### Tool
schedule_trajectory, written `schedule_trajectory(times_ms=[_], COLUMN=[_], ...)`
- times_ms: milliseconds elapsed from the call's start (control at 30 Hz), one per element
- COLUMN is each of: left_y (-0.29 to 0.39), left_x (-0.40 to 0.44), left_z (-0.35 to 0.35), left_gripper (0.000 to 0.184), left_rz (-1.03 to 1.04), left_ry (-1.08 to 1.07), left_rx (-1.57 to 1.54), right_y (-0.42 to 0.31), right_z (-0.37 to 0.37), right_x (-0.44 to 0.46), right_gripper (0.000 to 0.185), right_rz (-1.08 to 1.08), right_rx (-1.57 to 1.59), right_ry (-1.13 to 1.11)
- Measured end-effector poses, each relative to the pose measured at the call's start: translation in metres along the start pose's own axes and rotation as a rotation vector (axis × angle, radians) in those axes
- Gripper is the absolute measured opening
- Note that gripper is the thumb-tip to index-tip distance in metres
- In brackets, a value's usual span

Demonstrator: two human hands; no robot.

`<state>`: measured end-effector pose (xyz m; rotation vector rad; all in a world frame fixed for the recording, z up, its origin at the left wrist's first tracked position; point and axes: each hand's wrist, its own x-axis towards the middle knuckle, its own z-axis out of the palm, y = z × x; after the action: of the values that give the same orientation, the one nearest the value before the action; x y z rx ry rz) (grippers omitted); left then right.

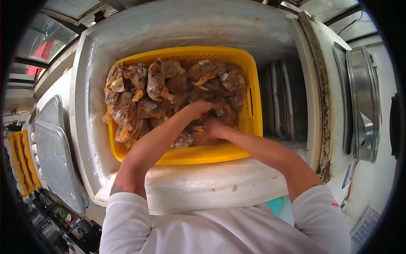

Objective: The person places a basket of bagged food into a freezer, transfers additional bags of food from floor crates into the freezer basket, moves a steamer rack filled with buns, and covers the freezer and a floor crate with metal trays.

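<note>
Left fingers (208, 105) half-curled; right fingers (209, 124) bent, touching brown bags (156, 80)

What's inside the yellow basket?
Bagged brown bundles lie in the yellow basket, with the left hand and right hand among them. Its floor and any lower layers are covered.

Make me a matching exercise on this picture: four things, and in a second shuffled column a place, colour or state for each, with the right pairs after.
Column one
1. Basket
2. Plastic bags
3. Metal trays inside the white chest
4. Left hand and right hand

Column two
A. Heaped together, brown contents showing through
B. Down among the bags
C. Yellow, with holes in its walls
D. On edge, right of the basket in the picture

Pairs: 1-C, 2-A, 3-D, 4-B.
</note>
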<state>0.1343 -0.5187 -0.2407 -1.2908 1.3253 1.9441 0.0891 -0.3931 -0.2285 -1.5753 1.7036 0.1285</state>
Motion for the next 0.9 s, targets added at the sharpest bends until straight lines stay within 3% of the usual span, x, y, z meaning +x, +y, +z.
schedule_trajectory(times_ms=[67, 167, 233, 267, 367, 400, 467, 500, 567, 700, 767, 800, 867, 900], left_y=[0.0, 0.005, -0.013, -0.022, -0.032, -0.032, -0.054, -0.087, -0.117, -0.095, -0.069, -0.056, -0.024, -0.016], left_x=[0.007, 0.005, 0.02, 0.029, 0.051, 0.048, 0.07, 0.116, 0.143, 0.13, 0.11, 0.096, 0.053, 0.049], left_z=[0.005, 0.023, 0.033, 0.041, 0.075, 0.087, 0.09, 0.084, 0.085, 0.073, 0.073, 0.075, 0.092, 0.092], left_gripper=[0.067, 0.065, 0.067, 0.067, 0.055, 0.059, 0.063, 0.064, 0.064, 0.078, 0.083, 0.085, 0.09, 0.091], left_rz=[-0.043, -0.15, 0.045, 0.035, 0.016, 0.081, 0.14, 0.299, 0.421, 0.247, 0.181, 0.157, 0.058, -0.013], left_ry=[-0.087, -0.056, -0.35, -0.349, -0.083, 0.121, 0.33, 0.417, 0.467, 0.13, -0.007, -0.052, 0.228, 0.247], left_rx=[-0.042, -0.281, -0.605, -0.609, -0.901, -0.962, -1.01, -0.595, -0.169, -0.904, -1.17, -1.257, -1.311, -1.312], right_y=[0.008, 0.012, 0.016, 0.02, 0.041, 0.047, 0.045, 0.042, 0.041, 0.058, 0.069, 0.07, 0.068, 0.07], right_z=[-0.001, -0.034, -0.051, -0.056, -0.08, -0.095, -0.123, -0.139, -0.162, -0.205, -0.214, -0.219, -0.225, -0.223], right_x=[-0.011, -0.041, -0.059, -0.066, -0.085, -0.094, -0.105, -0.113, -0.133, -0.167, -0.184, -0.191, -0.207, -0.212], right_gripper=[0.065, 0.058, 0.051, 0.051, 0.045, 0.046, 0.047, 0.05, 0.055, 0.055, 0.043, 0.043, 0.043, 0.043], right_rz=[-0.012, -0.041, -0.119, -0.119, -0.203, -0.218, -0.234, -0.193, -0.123, -0.107, -0.138, -0.141, -0.15, -0.154], right_rx=[0.075, 0.195, 0.132, 0.14, 0.118, 0.117, 0.126, 0.161, 0.272, 0.525, 0.73, 0.727, 0.943, 0.936], right_ry=[0.124, 0.022, -0.01, -0.017, 0.067, 0.027, -0.012, -0.032, -0.045, 0.011, 0.256, 0.263, 0.367, 0.376])
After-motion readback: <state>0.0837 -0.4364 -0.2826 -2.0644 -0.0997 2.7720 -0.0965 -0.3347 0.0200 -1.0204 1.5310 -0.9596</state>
